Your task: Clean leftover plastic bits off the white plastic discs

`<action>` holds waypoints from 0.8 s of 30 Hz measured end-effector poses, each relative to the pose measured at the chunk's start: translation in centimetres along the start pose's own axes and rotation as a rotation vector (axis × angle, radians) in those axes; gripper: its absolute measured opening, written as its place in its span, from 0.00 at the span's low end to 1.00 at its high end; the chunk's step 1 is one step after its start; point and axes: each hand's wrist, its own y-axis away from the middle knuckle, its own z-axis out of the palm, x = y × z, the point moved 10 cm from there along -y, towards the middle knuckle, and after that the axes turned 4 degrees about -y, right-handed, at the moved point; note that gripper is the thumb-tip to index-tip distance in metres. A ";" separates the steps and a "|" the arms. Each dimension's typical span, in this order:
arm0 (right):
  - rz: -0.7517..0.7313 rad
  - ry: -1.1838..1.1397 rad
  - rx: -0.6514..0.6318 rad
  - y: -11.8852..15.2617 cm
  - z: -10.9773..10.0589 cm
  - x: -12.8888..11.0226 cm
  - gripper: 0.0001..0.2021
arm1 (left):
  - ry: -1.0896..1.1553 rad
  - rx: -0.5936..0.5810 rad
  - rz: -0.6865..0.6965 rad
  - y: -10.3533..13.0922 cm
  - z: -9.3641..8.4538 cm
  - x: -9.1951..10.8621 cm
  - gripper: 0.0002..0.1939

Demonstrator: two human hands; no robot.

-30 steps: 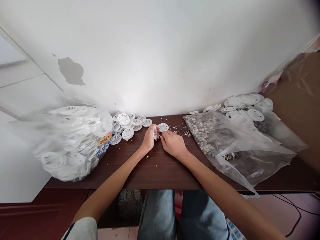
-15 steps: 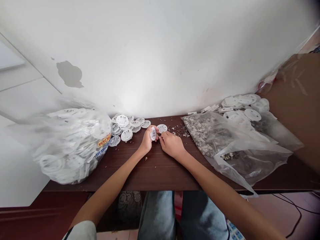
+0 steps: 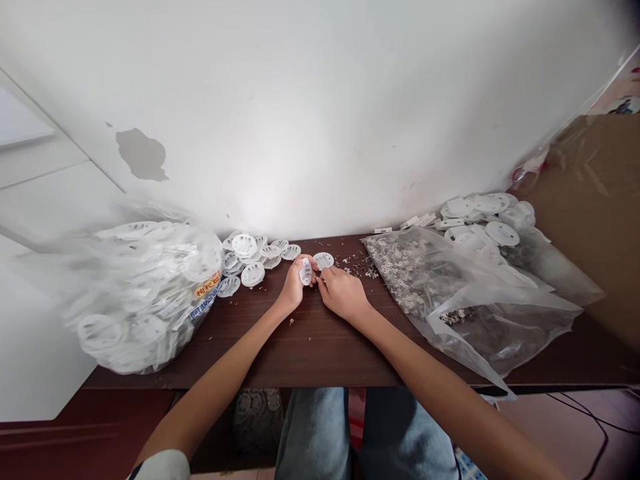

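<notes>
Tilted up on edge, a round white plastic disc with slots [image 3: 306, 273] is gripped by my left hand [image 3: 293, 285] above the brown table. Close beside it, my right hand [image 3: 343, 291] is closed, thumb and forefinger pinched near the disc's right edge. Whatever sits in that pinch is too small to make out. Just behind both hands another white disc [image 3: 324, 261] lies flat. Small metal bits [image 3: 367, 265] are scattered to the right of it.
A bulging plastic bag of white discs [image 3: 145, 300] stands at the left, with loose discs [image 3: 253, 274] next to it. On the right lies a clear bag of small metal parts [image 3: 405, 267]; white pieces [image 3: 501, 233] are piled behind it. A cardboard box [image 3: 590, 220] borders the right end.
The view has shifted slightly. Both hands stay close together at the same disc, with hardly any visible movement.
</notes>
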 end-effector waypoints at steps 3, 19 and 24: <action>0.010 -0.004 0.004 0.0 0.0 0.1 0.16 | -0.001 0.006 0.004 0.0 0.0 0.1 0.16; 0.026 -0.004 0.024 -0.1 0.0 0.2 0.15 | -0.038 0.009 0.022 0.1 0.1 0.3 0.15; 0.014 -0.017 0.032 -0.1 0.0 -0.2 0.15 | -0.066 0.034 0.061 0.2 -0.3 0.4 0.14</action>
